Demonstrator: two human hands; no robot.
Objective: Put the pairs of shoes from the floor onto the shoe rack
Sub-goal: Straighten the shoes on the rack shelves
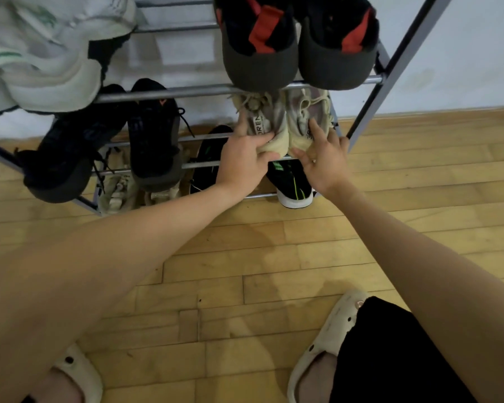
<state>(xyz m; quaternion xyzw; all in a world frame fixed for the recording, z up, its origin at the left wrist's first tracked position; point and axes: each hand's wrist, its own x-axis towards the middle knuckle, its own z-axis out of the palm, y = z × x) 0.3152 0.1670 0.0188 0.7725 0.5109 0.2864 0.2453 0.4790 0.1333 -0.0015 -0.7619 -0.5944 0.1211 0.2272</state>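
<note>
A pair of cream sneakers sits on the middle tier of the metal shoe rack (163, 93), at its right end. My left hand (245, 158) grips the heel of the left cream sneaker (259, 117). The fingers of my right hand (323, 161) rest on the heel of the right cream sneaker (306, 117), thumb under it. Both shoes point toward the wall with their heels at the rack's front bar.
Black-and-red shoes (297, 45) hang over the tier above. White-and-green sneakers (41, 53) lie top left. Black sneakers (105, 141) fill the middle tier's left. Black-and-green shoes (291, 184) and beige shoes (120, 190) sit at the bottom. My feet wear cream clogs (326, 338) on the wooden floor (245, 271).
</note>
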